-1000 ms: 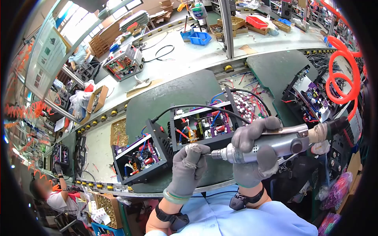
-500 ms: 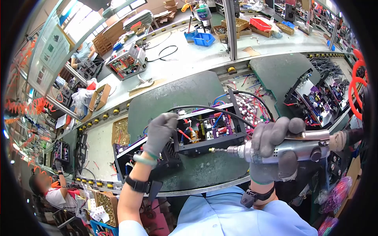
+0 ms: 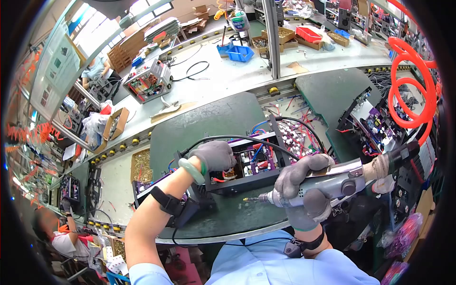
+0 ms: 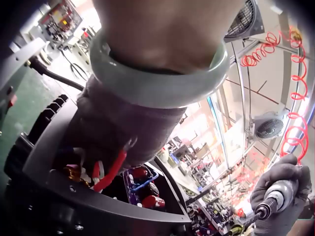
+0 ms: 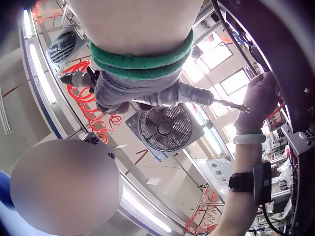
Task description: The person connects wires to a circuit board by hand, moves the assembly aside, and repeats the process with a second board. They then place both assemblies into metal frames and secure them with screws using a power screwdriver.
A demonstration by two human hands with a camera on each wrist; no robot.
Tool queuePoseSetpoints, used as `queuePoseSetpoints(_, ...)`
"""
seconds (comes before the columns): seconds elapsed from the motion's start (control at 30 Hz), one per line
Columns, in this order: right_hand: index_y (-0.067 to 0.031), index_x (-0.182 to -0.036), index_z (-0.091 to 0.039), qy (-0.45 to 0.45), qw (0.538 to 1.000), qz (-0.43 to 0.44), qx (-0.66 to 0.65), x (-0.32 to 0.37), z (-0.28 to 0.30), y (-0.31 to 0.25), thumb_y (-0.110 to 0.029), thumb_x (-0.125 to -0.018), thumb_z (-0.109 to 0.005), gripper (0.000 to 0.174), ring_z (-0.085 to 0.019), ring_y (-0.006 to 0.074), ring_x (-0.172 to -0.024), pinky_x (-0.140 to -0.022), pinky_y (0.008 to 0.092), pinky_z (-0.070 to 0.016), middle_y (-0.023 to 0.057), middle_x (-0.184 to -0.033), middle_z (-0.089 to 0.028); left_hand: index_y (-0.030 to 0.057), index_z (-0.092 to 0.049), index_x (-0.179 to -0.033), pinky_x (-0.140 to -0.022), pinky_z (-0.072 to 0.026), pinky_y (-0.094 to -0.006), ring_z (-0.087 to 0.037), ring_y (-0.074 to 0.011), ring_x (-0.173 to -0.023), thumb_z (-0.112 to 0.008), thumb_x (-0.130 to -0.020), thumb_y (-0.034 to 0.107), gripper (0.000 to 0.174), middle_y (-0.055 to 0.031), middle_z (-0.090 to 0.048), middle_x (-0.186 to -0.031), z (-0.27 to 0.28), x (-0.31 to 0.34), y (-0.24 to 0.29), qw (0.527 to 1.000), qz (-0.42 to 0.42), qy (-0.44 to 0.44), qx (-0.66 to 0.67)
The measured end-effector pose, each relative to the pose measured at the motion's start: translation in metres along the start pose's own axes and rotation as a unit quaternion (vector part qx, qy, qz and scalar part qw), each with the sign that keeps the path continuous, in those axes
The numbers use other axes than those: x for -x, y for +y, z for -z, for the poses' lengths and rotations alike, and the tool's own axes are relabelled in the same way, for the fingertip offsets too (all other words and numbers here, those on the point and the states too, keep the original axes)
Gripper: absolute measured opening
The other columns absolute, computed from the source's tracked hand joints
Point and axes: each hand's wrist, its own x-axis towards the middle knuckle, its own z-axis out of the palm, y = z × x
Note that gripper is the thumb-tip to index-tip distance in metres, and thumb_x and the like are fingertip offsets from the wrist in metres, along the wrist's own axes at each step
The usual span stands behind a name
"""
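My right hand point(image 3: 304, 190), in a grey glove, grips a silver air screwdriver point(image 3: 335, 184) that points left. A small brass-coloured screw point(image 3: 246, 199) sits at the tip of its bit point(image 3: 259, 197), in front of the black chassis point(image 3: 247, 181). My left hand point(image 3: 213, 156), also gloved, reaches over the left end of that open chassis; its fingers are hidden, and I cannot tell whether they hold anything. Close under this hand, the left wrist view shows a thick red wire point(image 4: 112, 173) and a purple circuit board point(image 4: 132, 187).
A second black chassis point(image 3: 189, 209) stands left, partly behind my left forearm. More boards point(image 3: 373, 121) lie at the right. A black cable point(image 3: 247, 137) arches over the middle chassis, and a red coiled air hose point(image 3: 408, 85) hangs at the right. Loose white connectors point(image 3: 299, 135) lie behind.
My left hand has left the screwdriver's tip and moved left and forward onto the chassis. The screwdriver swung right, then came back left; its bit and brass-coloured tip now show.
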Motion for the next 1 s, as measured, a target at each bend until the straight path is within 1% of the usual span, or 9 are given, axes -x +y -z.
queuePoseSetpoints(0.13, -0.0054, -0.132, -0.059, -0.018, 0.999, 0.022, 0.026, -0.002, 0.016, -0.002, -0.02, -0.078, -0.09, 0.064, -0.068, 0.0226, -0.074, -0.066, 0.038, -0.0581, 0.0146, -0.095, -0.066, 0.0049, -0.077, -0.09, -0.078, -0.0556, -0.0386, -0.071, -0.0268, -0.076, -0.064, -0.087, 0.041, 0.039, -0.0123, -0.073, -0.08, -0.008, 0.025, -0.003, 0.967, 0.053, 0.131, 0.21)
queuePoseSetpoints(0.27, -0.0053, -0.138, -0.054, -0.112, 0.992, 0.048, 0.012, -0.026, 0.042, -0.002, -0.02, -0.077, -0.09, 0.072, -0.068, 0.0219, -0.082, -0.073, 0.0388, -0.058, 0.0152, -0.097, -0.066, 0.0067, -0.075, -0.104, -0.075, -0.0565, -0.0395, -0.073, -0.0292, -0.077, -0.073, -0.082, 0.05, 0.048, -0.0152, -0.074, -0.083, -0.051, 0.055, -0.012, 0.946, -0.027, 0.272, 0.176)
queuePoseSetpoints(0.3, -0.0074, -0.14, -0.052, -0.163, 0.986, 0.044, 0.0, -0.04, 0.049, 0.002, -0.02, -0.076, -0.089, 0.074, -0.068, 0.021, -0.088, -0.077, 0.0384, -0.0575, 0.0143, -0.103, -0.066, 0.0071, -0.072, -0.112, -0.075, -0.0563, -0.0426, -0.073, -0.0338, -0.08, -0.073, -0.082, 0.049, 0.051, -0.0171, -0.073, -0.083, -0.048, 0.062, -0.003, 0.968, 0.016, 0.233, 0.093)
queuePoseSetpoints(0.37, -0.0085, -0.139, -0.052, -0.015, 0.998, 0.042, 0.034, -0.04, 0.031, 0.014, -0.023, -0.078, -0.087, 0.072, -0.067, 0.0207, -0.088, -0.078, 0.0373, -0.057, 0.0122, -0.109, -0.065, 0.0071, -0.07, -0.111, -0.075, -0.0556, -0.0452, -0.072, -0.037, -0.083, -0.073, -0.082, 0.046, 0.048, -0.0184, -0.072, -0.082, -0.045, 0.062, 0.005, 0.969, 0.033, 0.222, 0.106)
queuePoseSetpoints(0.47, -0.01, -0.134, -0.054, 0.006, 0.998, 0.027, 0.065, -0.06, 0.031, 0.033, -0.016, -0.087, -0.078, 0.053, -0.065, 0.0184, -0.084, -0.065, 0.0279, -0.0552, 0.0096, -0.11, -0.064, 0.0065, -0.072, -0.102, -0.075, -0.0551, -0.0458, -0.071, -0.037, -0.084, -0.072, -0.082, 0.039, 0.038, -0.0189, -0.071, -0.082, -0.038, 0.049, 0.005, 0.98, 0.029, 0.174, 0.09)
queuePoseSetpoints(0.5, -0.011, -0.132, -0.055, -0.027, 0.999, 0.003, -0.022, -0.065, 0.033, 0.039, -0.007, -0.087, -0.077, 0.05, -0.065, 0.0184, -0.085, -0.061, 0.0246, -0.0541, 0.0085, -0.109, -0.065, 0.0065, -0.072, -0.102, -0.075, -0.0551, -0.0458, -0.071, -0.037, -0.084, -0.072, -0.082, 0.039, 0.038, -0.0189, -0.071, -0.082, -0.037, 0.042, 0.003, 0.98, 0.029, 0.176, 0.09)
queuePoseSetpoints(0.6, -0.0088, -0.129, -0.056, 0.005, 1.0, 0.014, 0.009, -0.071, 0.043, 0.061, 0.0, -0.085, -0.077, 0.05, -0.065, 0.018, -0.087, -0.064, 0.0257, -0.0554, 0.0075, -0.106, -0.066, 0.0056, -0.073, -0.09, -0.077, -0.0552, -0.0449, -0.07, -0.037, -0.087, -0.07, -0.081, 0.03, 0.026, -0.021, -0.07, -0.087, -0.032, 0.017, 0.003, 0.989, 0.019, 0.129, 0.064)
queuePoseSetpoints(0.8, -0.0042, -0.123, -0.058, 0.045, 0.987, 0.02, 0.152, -0.076, 0.059, 0.093, 0.007, -0.084, -0.076, 0.045, -0.064, 0.009, -0.083, -0.068, 0.0219, -0.0539, 0.0068, -0.104, -0.067, 0.0047, -0.075, -0.098, -0.088, -0.0554, -0.0442, -0.071, -0.0362, -0.098, -0.064, -0.082, 0.023, 0.027, -0.0205, -0.073, -0.098, -0.004, 0.017, 0.028, 0.997, 0.046, 0.01, -0.055)
queuePoseSetpoints(1.0, -0.0042, -0.123, -0.058, 0.06, 0.987, -0.001, 0.151, -0.077, 0.065, 0.105, 0.008, -0.084, -0.074, 0.045, -0.063, 0.0082, -0.085, -0.066, 0.0201, -0.0532, 0.0061, -0.103, -0.067, 0.0028, -0.07, -0.093, -0.081, -0.0548, -0.0473, -0.07, -0.0376, -0.089, -0.063, -0.085, 0.027, 0.026, -0.0191, -0.071, -0.088, -0.031, 0.013, 0.004, 0.993, -0.028, 0.116, -0.022)
